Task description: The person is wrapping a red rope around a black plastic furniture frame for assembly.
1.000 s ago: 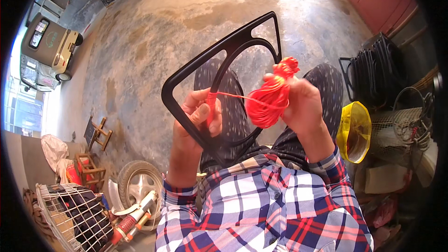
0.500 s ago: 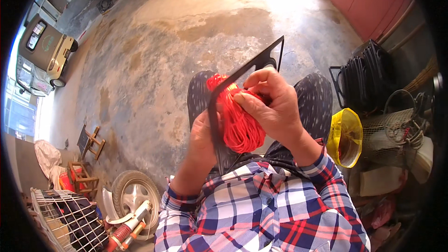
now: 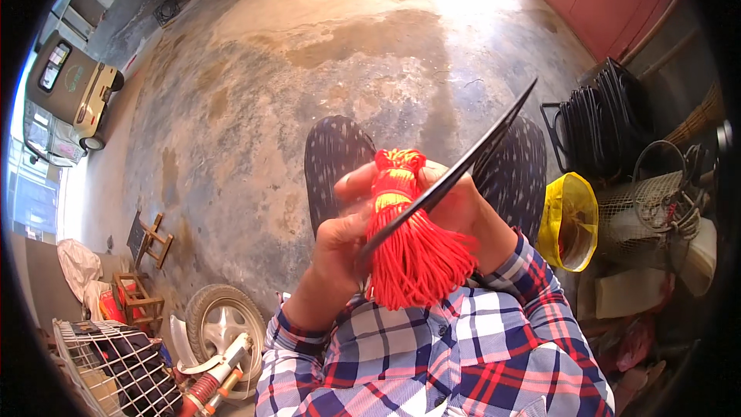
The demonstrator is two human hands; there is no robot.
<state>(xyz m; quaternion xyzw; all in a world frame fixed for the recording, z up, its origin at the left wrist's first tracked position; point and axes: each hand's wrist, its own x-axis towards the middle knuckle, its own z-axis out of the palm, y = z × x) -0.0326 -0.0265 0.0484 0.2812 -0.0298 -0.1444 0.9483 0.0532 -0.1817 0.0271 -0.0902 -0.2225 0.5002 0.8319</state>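
Observation:
A red tassel (image 3: 421,259) of many thin strands hangs between my hands in front of my lap. Yellowish thread binds its neck, below a small looped head. My left hand (image 3: 336,239) is closed at the tassel's left side, its thumb and forefinger near the binding. A thin black frame (image 3: 471,158), seen nearly edge-on, slants from my left palm across the tassel to the upper right. My right hand (image 3: 467,212) is closed around the tassel's far right side; its fingers are partly hidden behind the strands and frame.
By my right knee stands a yellow bag (image 3: 570,220). Beyond it are a stack of black frames (image 3: 598,123) and a wire mesh roll (image 3: 641,205). On the left are a wheel (image 3: 224,324), a wire basket (image 3: 116,363) and a wooden stool (image 3: 139,297).
The tassel has turned so its bound neck shows, and it has come closer to my body. The black frame has tilted from face-on to nearly edge-on. My right hand has moved down behind it.

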